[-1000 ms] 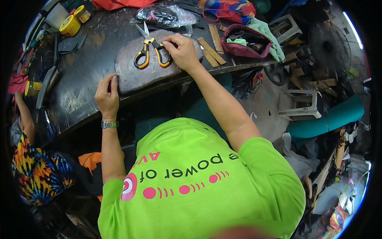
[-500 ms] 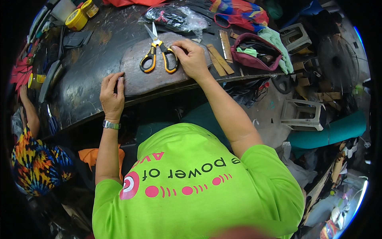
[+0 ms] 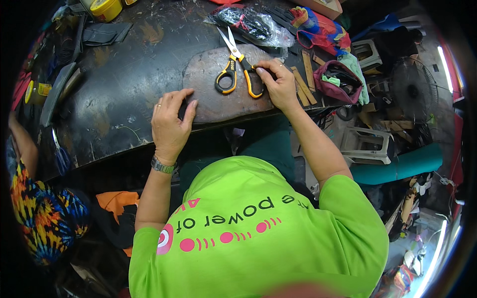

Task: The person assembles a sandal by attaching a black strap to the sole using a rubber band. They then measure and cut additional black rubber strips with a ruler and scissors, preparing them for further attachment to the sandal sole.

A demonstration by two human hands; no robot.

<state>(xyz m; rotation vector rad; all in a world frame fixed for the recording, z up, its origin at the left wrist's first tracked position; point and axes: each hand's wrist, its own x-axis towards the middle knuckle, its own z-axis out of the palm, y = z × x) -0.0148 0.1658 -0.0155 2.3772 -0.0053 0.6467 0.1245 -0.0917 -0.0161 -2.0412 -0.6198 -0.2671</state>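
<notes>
A pair of scissors [image 3: 233, 58] with black and yellow handles lies on a worn, dark brown slab [image 3: 213, 107], its blades a little apart and pointing away from me. My right hand [image 3: 280, 84] is at the right handle, with thumb and forefinger closed against its outer side. At the slab's left edge rests my left hand [image 3: 171, 119], its thumb and fingers spread and nothing between them. A watch [image 3: 163, 166] circles my left wrist. The slab lies at the near edge of a dark worktable [image 3: 131, 92].
A clear plastic bag [image 3: 253, 25] of dark pieces lies beyond the slab. Wooden strips [image 3: 303, 87] and an open maroon pouch [image 3: 338, 92] are to the right. Black strips [image 3: 59, 94] and yellow tubs [image 3: 106, 9] stand left. A person in a tie-dyed garment [image 3: 42, 213] sits at far left.
The whole view has shifted, so the table and slab appear farther right. My left hand has its fingers spread wider. The scissors still lie on the slab beside my right hand.
</notes>
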